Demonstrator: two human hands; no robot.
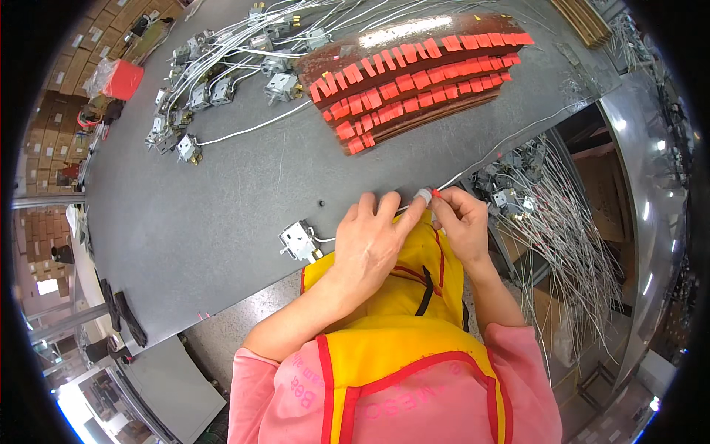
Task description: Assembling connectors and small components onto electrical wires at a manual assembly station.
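A white cable (pixel 452 180) runs along the table's front edge, from a metal socket-like fitting (pixel 299 241) on the left, under my left hand and out to the right. My left hand (pixel 370 244) lies over the cable, pinching it near a fingertip that wears a whitish cover (pixel 424 194). Close against it, my right hand (pixel 464 226) has thumb and forefinger closed on a small red tape piece (pixel 435 193) at the cable. Whether the tape is fully wrapped is hidden by the fingers.
A brown board (pixel 414 29) carries rows of red tape strips. Several wired metal fittings (pixel 220 90) lie at the back left of the grey table (pixel 222 200). Below the table's right edge hangs a bundle of cables (pixel 569 244). Dark gloves (pixel 122 314) hang at the left.
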